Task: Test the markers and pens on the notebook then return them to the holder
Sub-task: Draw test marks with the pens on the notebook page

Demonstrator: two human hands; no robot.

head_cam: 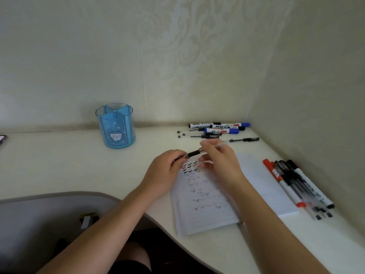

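Left hand (165,172) and right hand (222,163), together with both forearms (110,218), were bare throughout their visible length. A dark garment (127,266) covered the lap, ending at a bare knee (139,252).

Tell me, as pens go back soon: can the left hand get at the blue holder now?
Probably yes: nothing stands between the left hand and the holder, though it now pinches a pen.

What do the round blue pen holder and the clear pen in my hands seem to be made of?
The round blue pen holder looks like glossy translucent plastic: its inner dividers show through the wall. The clear pen, held between the left hand and the right hand, seems see-through plastic; its matte black grip may be rubber, though blur leaves that open.
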